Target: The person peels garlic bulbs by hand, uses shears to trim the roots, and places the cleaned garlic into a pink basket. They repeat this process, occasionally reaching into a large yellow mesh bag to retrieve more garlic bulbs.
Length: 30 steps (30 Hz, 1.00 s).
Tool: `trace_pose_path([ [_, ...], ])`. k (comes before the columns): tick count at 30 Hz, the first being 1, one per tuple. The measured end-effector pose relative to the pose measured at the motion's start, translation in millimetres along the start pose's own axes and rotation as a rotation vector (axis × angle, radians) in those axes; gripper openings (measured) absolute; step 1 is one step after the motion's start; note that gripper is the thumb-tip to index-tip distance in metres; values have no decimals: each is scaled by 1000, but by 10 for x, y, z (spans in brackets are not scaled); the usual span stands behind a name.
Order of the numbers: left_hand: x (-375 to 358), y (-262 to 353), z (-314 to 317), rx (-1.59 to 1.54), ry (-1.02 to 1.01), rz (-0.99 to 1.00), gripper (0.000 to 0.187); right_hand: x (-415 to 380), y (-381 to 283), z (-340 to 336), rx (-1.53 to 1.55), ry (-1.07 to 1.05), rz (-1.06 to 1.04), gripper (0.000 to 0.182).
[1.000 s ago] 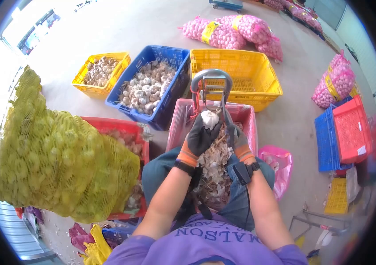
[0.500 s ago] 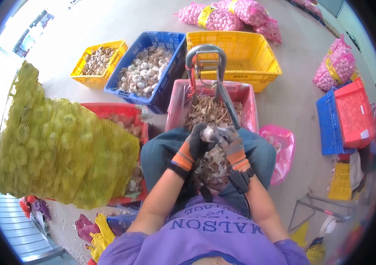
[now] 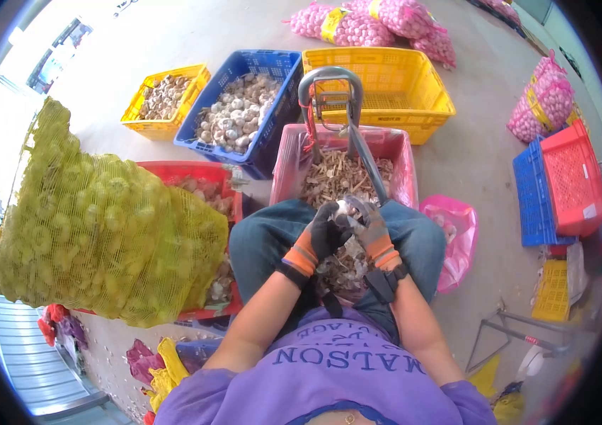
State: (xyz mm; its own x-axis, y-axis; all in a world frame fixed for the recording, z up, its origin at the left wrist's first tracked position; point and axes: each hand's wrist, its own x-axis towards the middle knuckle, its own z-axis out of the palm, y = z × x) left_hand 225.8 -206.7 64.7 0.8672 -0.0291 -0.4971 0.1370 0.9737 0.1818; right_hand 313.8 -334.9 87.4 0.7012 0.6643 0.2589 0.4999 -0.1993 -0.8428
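A whitish garlic bulb (image 3: 344, 208) is between my two gloved hands, above my lap. My left hand (image 3: 327, 231), in a grey and orange glove, is closed around its left side. On the other side the fingers of my right hand (image 3: 371, 225) are bent onto the bulb; whether they hold a small tool is hidden. Just beyond my hands is a pink-lined bin (image 3: 401, 152) of cut dry stems (image 3: 343, 173). A grey metal cutter frame with a lever (image 3: 366, 164) stands over this bin. Loose papery skins (image 3: 343, 273) lie between my legs.
On my left a yellow net sack of garlic (image 3: 102, 241) leans over a red crate (image 3: 173, 168). Ahead are a blue crate (image 3: 283, 74) of bulbs, a small yellow crate (image 3: 152, 127) and a large yellow crate (image 3: 414, 85). A pink bag (image 3: 460, 241) lies by my right knee.
My hands have turned a little around the bulb, with the right fingers now more over its top. The whole view has shifted slightly; the crates and sack stay in place.
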Motion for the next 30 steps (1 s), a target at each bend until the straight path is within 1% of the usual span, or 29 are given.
trace_pose_path([
  [1, -15, -18, 35, -5, 12, -9, 31, 12, 28, -18, 99, -66, 74, 34],
  [2, -31, -39, 70, -5, 13, -9, 31, 15, 126, -10, 100, -65, 75, 34],
  [4, -60, -79, 117, 32, 61, 111, 31, 36, 257, 18, 395, -131, 97, 26],
  [5, -53, -78, 89, 32, 62, 112, 31, 8, 316, 16, 397, -132, 98, 26],
  [7, -61, -60, 23, 298, 10, 228, 33, 6, 180, -64, 980, -222, 516, 20],
  [8, -66, -14, -15, 296, 14, 233, 33, 21, 164, -67, 983, -229, 516, 20],
  [10, -94, 134, 9, 426, -138, 227, 33, 71, 165, -82, 1116, -30, 653, 20],
  [11, -108, 159, 31, 427, -136, 232, 33, 65, 309, -34, 1117, -36, 650, 20],
  [12, -146, 183, 94, 273, -67, 170, 32, 44, 552, 57, 926, -30, 620, 24],
  [13, -182, 208, 143, 120, 2, 107, 31, 45, 609, 85, 737, -24, 586, 27],
  [14, -204, 214, 177, 133, -8, 130, 30, -48, 655, 68, 216, -146, 324, 35],
  [15, -216, 224, 200, 133, -4, 135, 30, -124, 667, 126, 220, -151, 321, 35],
  [17, -210, 235, 233, 74, 100, 91, 28, -222, 704, 282, -433, -6, 138, 43],
  [18, -100, 193, 120, 66, 106, 100, 28, -89, 259, 83, -225, -197, 334, 51],
  [19, 83, 127, -90, 260, 44, 230, 26, -46, 208, 74, -219, -214, 328, 51],
  [21, 63, 121, -19, 20, -134, 59, 18, 16, 213, 87, 102, -139, 197, 54],
  [22, 84, 44, -52, 201, -20, 130, 17, -5, 297, 156, -4, -44, 13, 52],
  [23, 106, -36, -88, 387, 106, 180, 17, -29, 395, 156, 18, -85, -2, 52],
  [24, 174, -219, -101, 490, 210, 526, 20, -23, 361, 105, 203, -185, 160, 50],
  [25, 130, -211, -78, 1133, 343, 768, 18, -7, 319, 73, 379, -283, 327, 48],
  [26, 56, -204, -74, 1336, 461, 777, 17, -2, 270, 72, 464, -333, 367, 46],
  [27, -83, -179, 109, 1539, 576, 771, 17, 2, 262, 70, 545, -377, 409, 46],
  [28, -158, -148, 172, 1531, 600, 776, 17, 14, 285, 56, 589, -448, 447, 47],
  [29, -213, -122, 223, 1445, 554, 848, 16, 27, 314, 44, 628, -517, 487, 49],
  [30, -262, -106, 282, 1357, 505, 916, 14, 48, 152, -41, 823, -531, 617, 50],
])
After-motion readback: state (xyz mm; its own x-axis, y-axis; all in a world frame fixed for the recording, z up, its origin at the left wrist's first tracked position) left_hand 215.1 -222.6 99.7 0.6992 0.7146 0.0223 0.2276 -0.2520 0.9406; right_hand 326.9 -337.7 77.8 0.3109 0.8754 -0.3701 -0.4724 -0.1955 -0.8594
